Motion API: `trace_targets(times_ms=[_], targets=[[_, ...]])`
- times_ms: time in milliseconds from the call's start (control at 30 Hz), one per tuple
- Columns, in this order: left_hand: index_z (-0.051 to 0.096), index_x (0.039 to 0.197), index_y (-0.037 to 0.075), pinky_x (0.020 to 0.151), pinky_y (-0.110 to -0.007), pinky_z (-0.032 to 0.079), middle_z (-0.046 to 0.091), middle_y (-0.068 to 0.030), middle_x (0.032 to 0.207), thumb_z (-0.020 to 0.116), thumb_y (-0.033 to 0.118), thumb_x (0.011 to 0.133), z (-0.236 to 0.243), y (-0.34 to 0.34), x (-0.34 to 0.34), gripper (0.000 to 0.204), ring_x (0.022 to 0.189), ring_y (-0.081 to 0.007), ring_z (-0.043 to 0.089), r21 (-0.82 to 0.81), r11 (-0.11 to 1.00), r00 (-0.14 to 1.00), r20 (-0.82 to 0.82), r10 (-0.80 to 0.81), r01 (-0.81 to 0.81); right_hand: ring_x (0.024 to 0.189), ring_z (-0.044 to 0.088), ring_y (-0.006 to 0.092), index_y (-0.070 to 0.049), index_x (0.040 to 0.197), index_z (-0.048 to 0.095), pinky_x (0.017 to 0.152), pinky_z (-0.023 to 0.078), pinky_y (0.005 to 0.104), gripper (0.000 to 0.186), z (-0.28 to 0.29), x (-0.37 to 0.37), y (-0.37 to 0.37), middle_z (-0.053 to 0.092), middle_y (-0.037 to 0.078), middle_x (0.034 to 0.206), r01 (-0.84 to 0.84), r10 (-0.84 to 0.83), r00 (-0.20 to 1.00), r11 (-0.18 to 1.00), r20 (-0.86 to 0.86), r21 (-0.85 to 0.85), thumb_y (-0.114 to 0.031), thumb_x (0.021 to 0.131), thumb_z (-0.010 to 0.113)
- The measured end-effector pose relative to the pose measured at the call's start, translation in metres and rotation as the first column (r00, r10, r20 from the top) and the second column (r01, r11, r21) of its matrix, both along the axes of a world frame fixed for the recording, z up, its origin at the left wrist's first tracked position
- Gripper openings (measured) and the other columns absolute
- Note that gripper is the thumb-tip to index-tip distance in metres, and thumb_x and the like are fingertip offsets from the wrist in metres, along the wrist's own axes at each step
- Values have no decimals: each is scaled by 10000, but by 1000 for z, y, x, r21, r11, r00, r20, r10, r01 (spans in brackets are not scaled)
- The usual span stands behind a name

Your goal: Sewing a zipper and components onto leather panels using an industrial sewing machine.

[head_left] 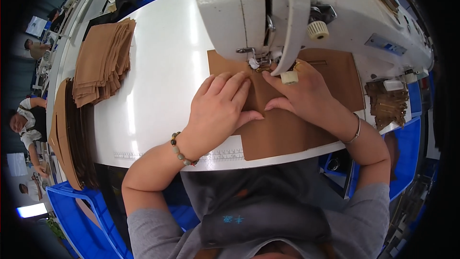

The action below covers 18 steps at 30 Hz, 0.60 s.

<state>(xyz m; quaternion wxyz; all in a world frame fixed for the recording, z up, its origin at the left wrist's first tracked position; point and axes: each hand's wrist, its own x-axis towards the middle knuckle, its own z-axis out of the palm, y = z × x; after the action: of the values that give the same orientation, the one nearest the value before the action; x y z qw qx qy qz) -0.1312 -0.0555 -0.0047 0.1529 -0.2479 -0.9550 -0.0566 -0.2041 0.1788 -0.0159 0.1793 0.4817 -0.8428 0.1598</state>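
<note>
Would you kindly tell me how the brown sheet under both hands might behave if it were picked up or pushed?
The brown sheet would probably sag at its corners, being broad and thin-looking. It is likely light for its size, judging by its slim front edge. The white table looks glossy, so it may slide fairly easily.

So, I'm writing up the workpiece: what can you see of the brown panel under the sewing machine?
The brown panel looks like smooth fabric or leather, broad, plain except for a narrow rectangular outline toward its far right. It lies mostly flat on the white table, its far part under the sewing machine. The left hand and right hand rest on it.
</note>
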Motion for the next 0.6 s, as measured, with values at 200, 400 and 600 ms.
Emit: trace_targets(times_ms=[200, 400, 600], targets=[[705, 1229, 28, 1042, -381, 517, 694, -76, 1313, 818, 496, 742, -6, -2, -3, 685, 1217, -285, 644, 103, 994, 997, 63, -41, 34, 1142, 628, 286, -72, 1090, 718, 1094, 471, 461, 543, -11, 0, -2, 651, 107, 1090, -23, 23, 999, 1000, 47, 3, -482, 745, 809], [707, 1237, 51, 1056, -422, 510, 714, -74, 1276, 815, 508, 741, -1, -3, 1, 684, 1218, -292, 653, 20, 999, 997, 76, -27, 26, 1192, 627, 293, -60, 1136, 714, 1089, 475, 484, 592, -13, 0, -1, 676, 123, 1111, -16, 13, 999, 998, 41, 67, -530, 781, 771], [706, 1239, 41, 1045, -419, 520, 707, -83, 1296, 809, 517, 746, -6, 2, -3, 693, 1172, -283, 680, 22, 999, 998, -48, -38, 39, 1179, 640, 295, -59, 1011, 744, 1089, 471, 482, 523, -13, -3, -2, 684, 116, 1124, -28, 27, 1000, 998, 8, 63, -540, 804, 753]])
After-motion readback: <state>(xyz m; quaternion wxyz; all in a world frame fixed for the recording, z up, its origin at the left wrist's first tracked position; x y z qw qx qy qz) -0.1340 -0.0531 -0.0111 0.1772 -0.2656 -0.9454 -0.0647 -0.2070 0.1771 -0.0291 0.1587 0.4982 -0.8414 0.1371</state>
